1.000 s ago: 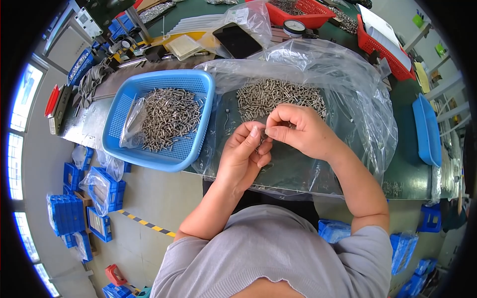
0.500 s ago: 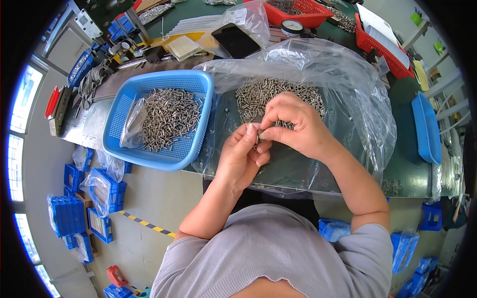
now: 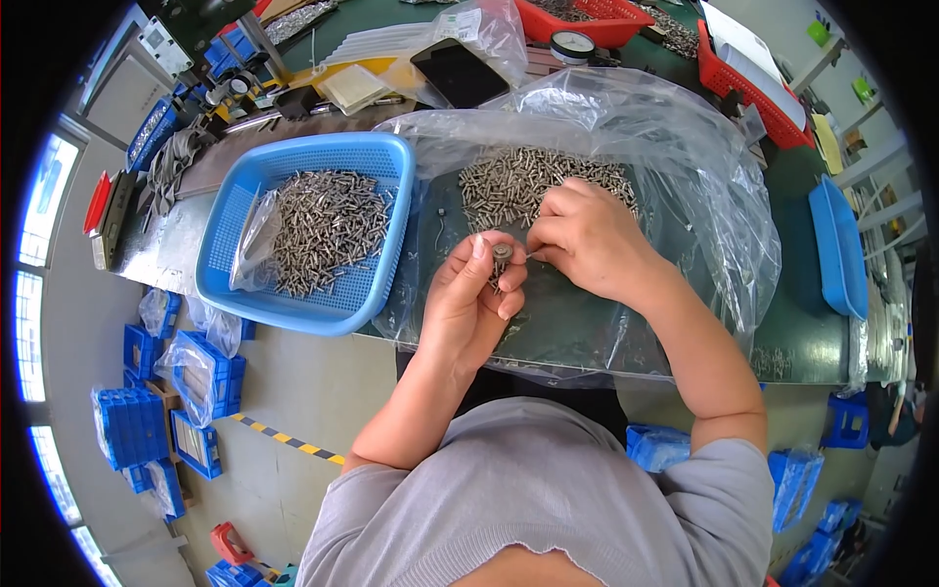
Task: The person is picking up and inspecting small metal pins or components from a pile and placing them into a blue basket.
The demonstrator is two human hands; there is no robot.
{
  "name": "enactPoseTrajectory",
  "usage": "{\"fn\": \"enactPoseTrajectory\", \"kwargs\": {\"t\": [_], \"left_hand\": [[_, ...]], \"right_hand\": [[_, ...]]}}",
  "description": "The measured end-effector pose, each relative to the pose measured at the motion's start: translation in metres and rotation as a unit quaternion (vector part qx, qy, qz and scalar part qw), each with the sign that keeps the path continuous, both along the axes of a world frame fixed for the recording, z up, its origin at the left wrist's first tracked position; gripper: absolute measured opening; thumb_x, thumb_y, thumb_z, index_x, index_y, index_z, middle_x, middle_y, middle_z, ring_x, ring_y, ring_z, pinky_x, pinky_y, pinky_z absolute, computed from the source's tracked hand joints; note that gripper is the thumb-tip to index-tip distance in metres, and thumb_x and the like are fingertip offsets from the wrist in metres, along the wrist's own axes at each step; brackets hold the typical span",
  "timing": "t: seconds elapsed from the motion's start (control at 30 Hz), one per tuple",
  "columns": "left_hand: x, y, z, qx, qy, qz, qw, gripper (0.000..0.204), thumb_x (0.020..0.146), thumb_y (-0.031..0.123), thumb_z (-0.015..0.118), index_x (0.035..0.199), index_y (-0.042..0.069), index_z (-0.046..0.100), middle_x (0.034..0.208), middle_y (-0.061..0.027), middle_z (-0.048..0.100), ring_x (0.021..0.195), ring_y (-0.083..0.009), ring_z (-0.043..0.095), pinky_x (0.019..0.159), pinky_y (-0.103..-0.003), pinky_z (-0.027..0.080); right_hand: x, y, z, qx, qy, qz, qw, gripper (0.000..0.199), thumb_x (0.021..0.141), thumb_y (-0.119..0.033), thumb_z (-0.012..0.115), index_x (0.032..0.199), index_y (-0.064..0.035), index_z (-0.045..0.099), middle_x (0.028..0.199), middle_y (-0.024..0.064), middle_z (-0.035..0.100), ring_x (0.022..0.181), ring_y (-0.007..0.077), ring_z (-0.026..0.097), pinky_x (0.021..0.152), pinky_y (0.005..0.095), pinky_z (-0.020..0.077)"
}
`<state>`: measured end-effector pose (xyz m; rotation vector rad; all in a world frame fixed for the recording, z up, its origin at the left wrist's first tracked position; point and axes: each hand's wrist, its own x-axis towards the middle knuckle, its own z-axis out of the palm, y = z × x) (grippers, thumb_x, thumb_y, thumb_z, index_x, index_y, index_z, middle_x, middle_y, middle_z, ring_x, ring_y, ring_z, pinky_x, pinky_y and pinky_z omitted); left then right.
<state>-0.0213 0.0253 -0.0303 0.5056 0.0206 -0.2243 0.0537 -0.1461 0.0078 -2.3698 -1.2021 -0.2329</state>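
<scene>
My left hand (image 3: 468,286) is closed around a small grey metal piece with a round, ring-like head (image 3: 502,251); its lower part is mostly hidden by the fingers. Just to its right, my right hand (image 3: 592,240) pinches a small metal pin (image 3: 533,256), of which only a short tip shows. The two hands are slightly apart. Behind them a heap of short metal pins (image 3: 504,186) lies on a clear plastic sheet (image 3: 685,196). To the left, a blue perforated basket (image 3: 383,293) holds many similar pins (image 3: 333,230) and a clear plastic bag (image 3: 256,240).
A black phone (image 3: 460,72), a round dial gauge (image 3: 572,46) and a red basket (image 3: 611,29) are at the back of the green table (image 3: 797,293). Another red basket (image 3: 748,93) with papers stands back right. A blue tray (image 3: 836,249) lies at the right edge. Blue crates (image 3: 134,426) stand on the floor.
My right hand has drawn away to the right from the metal piece in my left hand, uncovering its round head. My left hand has barely moved and still grips it.
</scene>
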Motion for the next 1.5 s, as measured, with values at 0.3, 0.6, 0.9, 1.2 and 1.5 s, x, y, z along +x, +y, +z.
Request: {"fn": "enactPoseTrajectory", "kwargs": {"t": [0.3,0.6,0.9,1.2,1.5], "left_hand": [[-0.002,-0.001,-0.003,-0.002,-0.016,-0.004,1.0,0.025,0.097,0.026,0.049,0.107,0.004,0.054,0.095,-0.01,0.05,0.069,-0.0092,0.041,0.051,-0.018,0.036],[-0.001,0.0,0.003,0.026,0.009,-0.024,0.999,0.018,0.095,0.025,0.053,0.099,0.008,0.056,0.087,-0.0072,0.057,0.065,-0.0098,0.045,0.05,-0.021,0.036],[-0.002,0.001,-0.001,0.01,0.006,-0.018,1.0,0.019,0.095,0.026,0.053,0.099,0.008,0.056,0.086,-0.0047,0.057,0.065,-0.0088,0.045,0.048,-0.019,0.035],[-0.001,0.001,0.001,0.007,0.007,-0.009,1.0,0.027,0.094,0.03,0.054,0.1,0.004,0.055,0.082,-0.003,0.054,0.063,-0.0072,0.044,0.046,-0.018,0.034],[-0.002,0.001,0.004,0.041,0.004,-0.047,0.998,0.026,0.091,0.03,0.059,0.1,0.006,0.056,0.081,-0.0016,0.054,0.064,-0.0075,0.044,0.047,-0.019,0.034]], "right_hand": [[0.001,0.001,0.005,0.08,0.093,-0.012,0.992,0.012,0.073,-0.007,0.069,0.08,-0.0052,0.06,0.072,0.0035,0.057,0.072,0.0206,0.057,0.066,0.0327,0.0456],[-0.014,0.011,0.011,0.291,0.361,0.019,0.886,0.005,0.083,-0.006,0.065,0.086,-0.0034,0.061,0.078,-0.0004,0.056,0.069,0.0076,0.053,0.064,0.0225,0.0435],[-0.012,0.014,0.007,0.217,0.095,0.074,0.969,0.005,0.081,-0.005,0.067,0.084,-0.0027,0.064,0.091,0.0028,0.06,0.079,0.0117,0.056,0.07,0.0256,0.0449],[-0.016,0.009,0.013,0.248,0.293,0.035,0.923,0.016,0.082,-0.007,0.066,0.096,-0.003,0.067,0.107,0.0073,0.059,0.093,0.0173,0.058,0.078,0.029,0.0459],[-0.012,0.008,0.019,0.21,0.249,0.045,0.944,0.016,0.074,-0.005,0.071,0.09,-0.0055,0.065,0.094,0.0036,0.059,0.086,0.0148,0.057,0.076,0.0275,0.0452]]}}
